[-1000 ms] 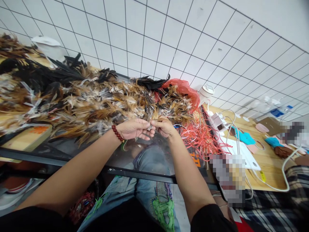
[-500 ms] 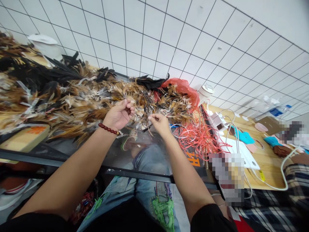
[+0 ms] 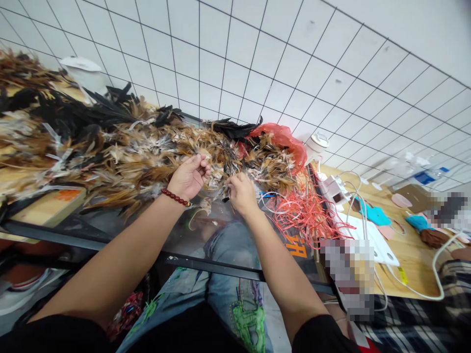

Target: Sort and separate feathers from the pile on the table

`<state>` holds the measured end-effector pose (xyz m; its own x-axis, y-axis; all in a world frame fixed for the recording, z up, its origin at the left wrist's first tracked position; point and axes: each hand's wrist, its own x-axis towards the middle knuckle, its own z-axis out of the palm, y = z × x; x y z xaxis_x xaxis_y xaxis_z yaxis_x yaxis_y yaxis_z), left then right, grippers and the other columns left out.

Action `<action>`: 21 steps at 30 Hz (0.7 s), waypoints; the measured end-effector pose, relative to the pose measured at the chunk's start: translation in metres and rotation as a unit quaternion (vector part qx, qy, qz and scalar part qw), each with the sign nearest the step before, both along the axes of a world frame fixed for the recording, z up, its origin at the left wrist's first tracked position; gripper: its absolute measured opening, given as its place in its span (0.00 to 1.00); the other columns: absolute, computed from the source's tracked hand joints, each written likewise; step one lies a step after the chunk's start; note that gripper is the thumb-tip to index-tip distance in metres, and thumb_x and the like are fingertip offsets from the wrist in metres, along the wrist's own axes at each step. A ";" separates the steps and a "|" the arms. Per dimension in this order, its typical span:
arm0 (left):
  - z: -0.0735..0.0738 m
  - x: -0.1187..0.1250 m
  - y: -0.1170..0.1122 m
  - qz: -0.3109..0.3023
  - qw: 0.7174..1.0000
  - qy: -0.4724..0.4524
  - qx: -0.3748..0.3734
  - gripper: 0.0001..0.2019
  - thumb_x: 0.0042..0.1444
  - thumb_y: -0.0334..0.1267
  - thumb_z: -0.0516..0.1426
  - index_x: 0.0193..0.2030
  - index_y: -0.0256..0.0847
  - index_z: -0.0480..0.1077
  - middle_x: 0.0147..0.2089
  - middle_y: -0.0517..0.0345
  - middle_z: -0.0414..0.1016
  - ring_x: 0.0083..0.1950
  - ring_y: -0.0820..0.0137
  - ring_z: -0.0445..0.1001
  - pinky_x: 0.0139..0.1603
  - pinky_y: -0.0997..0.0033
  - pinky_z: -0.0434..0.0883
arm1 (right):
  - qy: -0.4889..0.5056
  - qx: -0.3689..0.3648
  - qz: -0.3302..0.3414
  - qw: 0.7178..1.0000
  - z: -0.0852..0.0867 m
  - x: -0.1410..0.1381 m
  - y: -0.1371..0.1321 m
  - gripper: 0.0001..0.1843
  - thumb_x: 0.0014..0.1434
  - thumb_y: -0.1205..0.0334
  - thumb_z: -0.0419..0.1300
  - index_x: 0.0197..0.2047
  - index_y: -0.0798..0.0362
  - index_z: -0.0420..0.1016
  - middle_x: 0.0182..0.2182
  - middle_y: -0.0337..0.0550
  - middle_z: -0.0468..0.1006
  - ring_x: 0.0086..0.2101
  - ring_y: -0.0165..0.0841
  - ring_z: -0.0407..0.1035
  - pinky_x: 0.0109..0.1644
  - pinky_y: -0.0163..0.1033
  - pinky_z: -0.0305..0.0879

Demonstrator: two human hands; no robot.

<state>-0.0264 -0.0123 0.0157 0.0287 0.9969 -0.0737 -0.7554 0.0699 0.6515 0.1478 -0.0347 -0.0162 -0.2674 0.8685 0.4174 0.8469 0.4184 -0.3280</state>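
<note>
A long heap of brown, black and white feathers (image 3: 121,147) lies along the table against the tiled wall. My left hand (image 3: 190,176), with a red bead bracelet at the wrist, is closed in a loose fist at the heap's front edge, fingers curled on feathers. My right hand (image 3: 241,192) is just to its right, fingers pinched on a small feather at the edge of the pile. Both hands rest over a glass table top (image 3: 221,240), through which my jeans show.
A tangle of red and white plastic ties (image 3: 305,208) lies right of my right hand. A red plastic bag (image 3: 285,137) sits behind the feathers. Farther right a wooden table (image 3: 408,245) holds white cables, a white device and teal pieces. A white container (image 3: 83,73) stands far left.
A second ago both hands pinched together near the table's front. They have since parted and moved up into the feather heap, the left hand going left, the right staying near the middle.
</note>
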 end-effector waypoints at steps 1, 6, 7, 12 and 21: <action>0.000 0.000 0.000 0.003 1.000 0.009 0.000 0.05 0.59 0.32 0.58 0.31 0.35 0.70 0.24 0.63 0.66 0.26 0.78 0.70 0.28 0.79 0.71 | 0.035 0.004 -0.015 0.999 -0.001 0.003 0.002 0.12 0.62 0.68 0.50 0.41 0.50 0.74 0.42 0.45 0.73 0.45 0.37 0.64 0.50 0.42 0.57; -0.002 0.002 -0.001 -0.004 0.999 0.049 0.009 0.04 0.56 0.32 0.61 0.33 0.33 0.71 0.24 0.62 0.68 0.26 0.77 0.71 0.29 0.79 0.71 | 0.230 -0.015 0.029 0.973 -0.005 0.008 0.010 0.08 0.60 0.66 0.50 0.36 0.52 0.70 0.34 0.42 0.74 0.37 0.33 0.67 0.45 0.38 0.61; -0.003 0.002 -0.001 -0.010 0.998 0.057 0.004 0.04 0.55 0.32 0.62 0.32 0.33 0.71 0.24 0.61 0.69 0.26 0.77 0.71 0.30 0.79 0.71 | 0.253 -0.018 0.039 0.966 -0.006 0.008 0.011 0.07 0.60 0.65 0.50 0.36 0.52 0.70 0.34 0.41 0.75 0.36 0.33 0.67 0.45 0.38 0.62; -0.003 0.004 -0.003 -0.047 0.993 0.103 -0.031 0.04 0.53 0.31 0.62 0.31 0.32 0.72 0.25 0.57 0.73 0.27 0.75 0.73 0.32 0.76 0.72 | 0.349 -0.035 0.040 0.936 -0.012 0.004 0.013 0.13 0.58 0.61 0.55 0.47 0.52 0.70 0.35 0.40 0.76 0.34 0.31 0.69 0.45 0.37 0.64; -0.006 0.009 -0.008 -0.087 0.978 0.188 -0.025 0.04 0.52 0.30 0.63 0.31 0.29 0.75 0.31 0.47 0.78 0.31 0.72 0.76 0.34 0.73 0.75 | 0.131 0.078 0.056 0.987 0.001 0.007 0.003 0.12 0.65 0.59 0.53 0.39 0.50 0.77 0.40 0.45 0.78 0.44 0.36 0.68 0.52 0.42 0.57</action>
